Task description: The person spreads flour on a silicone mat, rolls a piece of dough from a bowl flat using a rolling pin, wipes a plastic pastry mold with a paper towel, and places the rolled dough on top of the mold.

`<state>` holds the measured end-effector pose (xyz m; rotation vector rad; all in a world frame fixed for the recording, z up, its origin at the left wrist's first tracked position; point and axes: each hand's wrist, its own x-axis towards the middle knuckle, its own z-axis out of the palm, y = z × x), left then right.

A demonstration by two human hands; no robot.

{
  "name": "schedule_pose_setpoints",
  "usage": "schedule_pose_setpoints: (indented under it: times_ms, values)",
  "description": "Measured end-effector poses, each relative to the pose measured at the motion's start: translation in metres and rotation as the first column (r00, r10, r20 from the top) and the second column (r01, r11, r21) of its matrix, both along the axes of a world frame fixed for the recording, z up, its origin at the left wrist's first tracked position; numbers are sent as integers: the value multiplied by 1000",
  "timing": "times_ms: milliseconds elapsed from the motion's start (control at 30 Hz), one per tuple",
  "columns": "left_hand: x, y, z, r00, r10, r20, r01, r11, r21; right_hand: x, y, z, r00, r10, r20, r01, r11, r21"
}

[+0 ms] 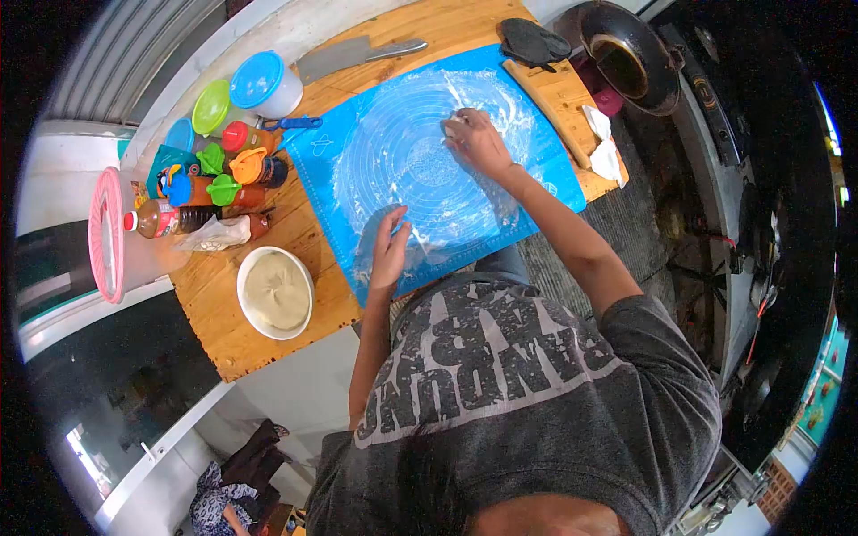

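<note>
A blue baking mat (pixel 317 192) with printed circles lies on the wooden table, dusted with white flour (pixel 420 165). Over its upper right part, my right hand (pixel 478 143) is closed, fingertips drawn together near the mat; a pale bit shows at them, too small to name. My left hand (pixel 390 250) rests near the mat's lower left edge, fingers stretched out and holding nothing. A white bowl (pixel 308 308) of pale dough (pixel 277 290) stands left of the mat. A wooden rolling pin (pixel 547 112) lies along the mat's right side.
A cleaver (pixel 357 57) lies at the table's back edge, beside a blue-lidded tub (pixel 259 80). Several sauce bottles (pixel 241 192) crowd the left side. A dark cloth mitt (pixel 534 43) sits at the back right, near a wok (pixel 626 62). Another person (pixel 219 500) is at lower left.
</note>
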<state>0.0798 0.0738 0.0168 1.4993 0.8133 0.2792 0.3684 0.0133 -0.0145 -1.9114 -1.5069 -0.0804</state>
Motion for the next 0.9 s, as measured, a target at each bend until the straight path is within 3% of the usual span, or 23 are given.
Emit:
schedule_pose_setpoints:
  times_ms: [33, 67, 133, 200, 233, 267, 300, 333, 433, 467, 533, 567, 633, 667, 767, 833, 900]
  values:
    - [0, 0, 5, 1000, 7, 0, -7, 1000, -16, -1, 2, 2, 1000, -10, 2, 10, 1000, -11]
    - [5, -1, 7, 995, 89, 39, -83, 986, -148, -5, 2, 3, 961, -74, -267, 79, 997, 7]
    - [24, -2, 11, 959, 270, 86, -212, 887, -411, -34, 4, 38, 671, -152, -726, 206, 978, -14]
    - [47, 4, 22, 923, 345, 174, -92, 634, -768, -57, -1, 26, 653, -46, -756, 73, 997, 3]
    - [58, 11, 25, 900, 386, 205, 3, 464, -886, -82, -8, 56, 588, -137, -797, 3, 986, -167]
    - [67, 18, 15, 894, 408, 184, -22, 450, -893, -107, -16, 86, 525, -240, -817, -73, 943, -324]
    - [76, 23, -3, 891, 423, 163, -41, 432, -901, -118, -21, 78, 870, -53, -490, -44, 982, -184]
    - [87, 22, -7, 889, 435, 143, -54, 410, -910, -125, -26, 74, 997, 81, -9, -81, 995, -56]
    - [99, 4, -6, 861, 464, 209, -32, 460, -887, -147, -27, 80, 996, -19, -89, 19, 1000, 3]
    - [94, -3, -28, 719, 419, 554, 364, 452, -814, -145, -25, 82, 990, -2, -144, 0, 1000, -10]
    - [92, -11, 23, 845, 379, 377, 114, 561, -820, -121, -10, 87, 970, 48, -238, -53, 998, -17]
    - [92, -16, 42, 886, 374, 274, -13, 611, -792, -107, -1, 91, 947, -27, -320, 15, 999, -40]
    - [95, -21, 43, 870, 373, 322, 21, 626, -780, -91, 11, 95, 855, -173, -489, 139, 985, -106]
    - [98, -18, 43, 862, 367, 350, 39, 640, -767, -103, 11, 92, 862, -121, -493, 103, 993, -63]
    - [97, 31, -11, 585, 269, 765, 619, 461, -635, -149, -10, 86, 865, 112, -490, -55, 990, 129]
    - [100, 30, 1, 678, 341, 651, 383, 593, -709, -152, -25, 91, 809, 356, -468, -206, 917, 341]
    - [104, 7, 26, 743, 370, 557, 200, 672, -713, -106, -25, 99, 908, 251, -335, -252, 967, 43]
